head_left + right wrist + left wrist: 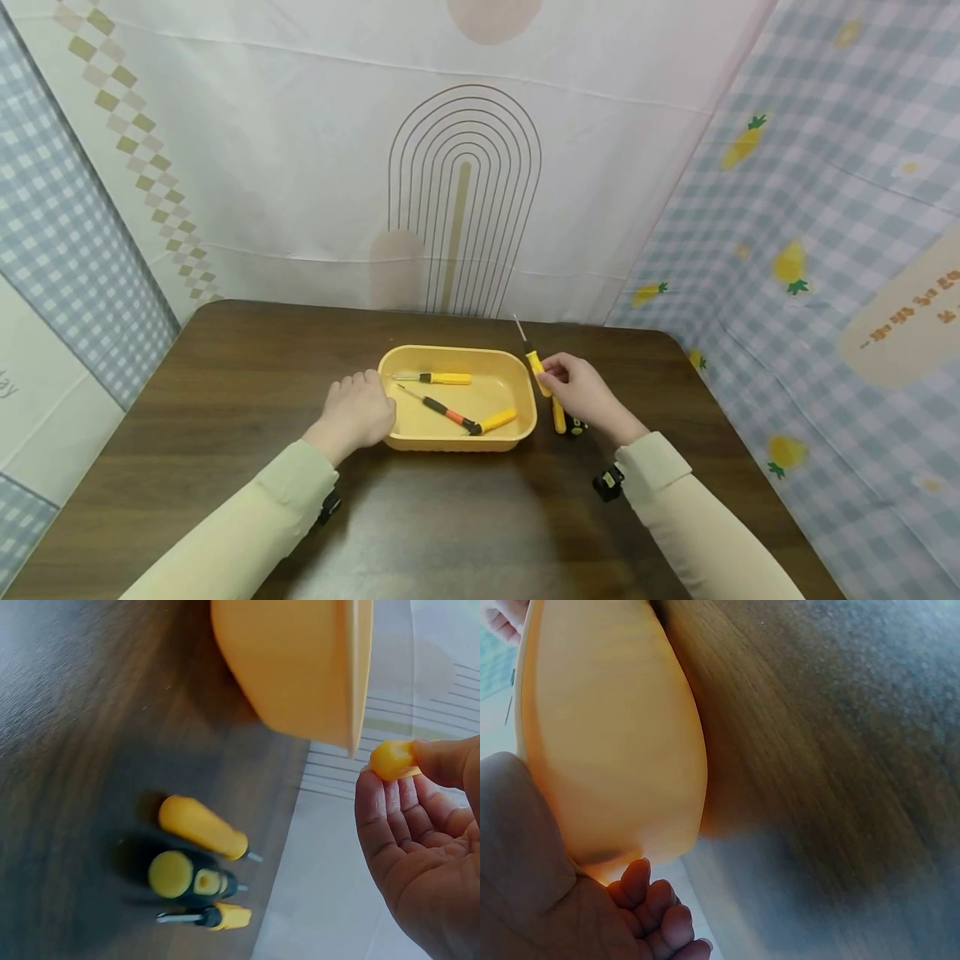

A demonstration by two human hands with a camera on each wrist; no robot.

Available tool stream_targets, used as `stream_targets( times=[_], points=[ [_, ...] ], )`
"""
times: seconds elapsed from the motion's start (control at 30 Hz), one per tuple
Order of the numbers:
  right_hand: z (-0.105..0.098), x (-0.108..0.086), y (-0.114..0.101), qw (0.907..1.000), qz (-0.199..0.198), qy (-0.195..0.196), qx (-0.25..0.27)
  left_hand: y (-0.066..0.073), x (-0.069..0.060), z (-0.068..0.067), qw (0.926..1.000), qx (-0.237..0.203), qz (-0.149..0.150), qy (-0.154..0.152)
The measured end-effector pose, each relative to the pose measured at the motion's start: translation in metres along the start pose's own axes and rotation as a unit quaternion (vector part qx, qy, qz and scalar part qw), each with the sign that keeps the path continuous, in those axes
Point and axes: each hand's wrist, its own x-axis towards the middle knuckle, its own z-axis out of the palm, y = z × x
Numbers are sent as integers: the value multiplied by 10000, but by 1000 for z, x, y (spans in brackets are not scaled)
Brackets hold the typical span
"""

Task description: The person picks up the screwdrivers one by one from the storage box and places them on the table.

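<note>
My left hand [356, 408] grips the left end of a yellow plastic basket [457, 445], its curled fingertips against the outer wall in the left wrist view. Above the basket's right end, my right hand [587, 392] pinches a yellow-handled screwdriver [536, 363] between thumb and fingers. Its shaft points up and away; the handle's end [391, 760] shows in the right wrist view. Inside the basket lie a yellow-handled screwdriver [450, 379], a red-and-black screwdriver [454, 415] and another yellow-handled one [498, 419].
On the dark wooden table [225, 450], right of the basket, lie a yellow-handled screwdriver [199, 825], a thick black-and-yellow screwdriver [187, 876] and a short one with a yellow handle [231, 916]. A patterned cloth [315, 167] hangs behind the table.
</note>
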Motion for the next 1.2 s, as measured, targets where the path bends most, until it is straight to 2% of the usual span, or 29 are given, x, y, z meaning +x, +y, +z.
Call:
stream_targets(
  times=[0.47, 0.7, 0.9, 1.2],
  points=[
    [-9, -7, 27, 9999, 16, 50, 111, 0, 0, 0, 10000, -26, -39, -2],
    [-18, -12, 46, 9995, -8, 297, -61, 1, 0, 0, 10000, -35, -57, -39],
    [-24, -15, 62, 9988, 303, 353, -122, 1, 0, -1, 10000, -39, -51, -3],
    [-29, -22, 71, 9972, 721, 212, 60, 2, -1, -1, 10000, -37, -56, 12]
  ],
)
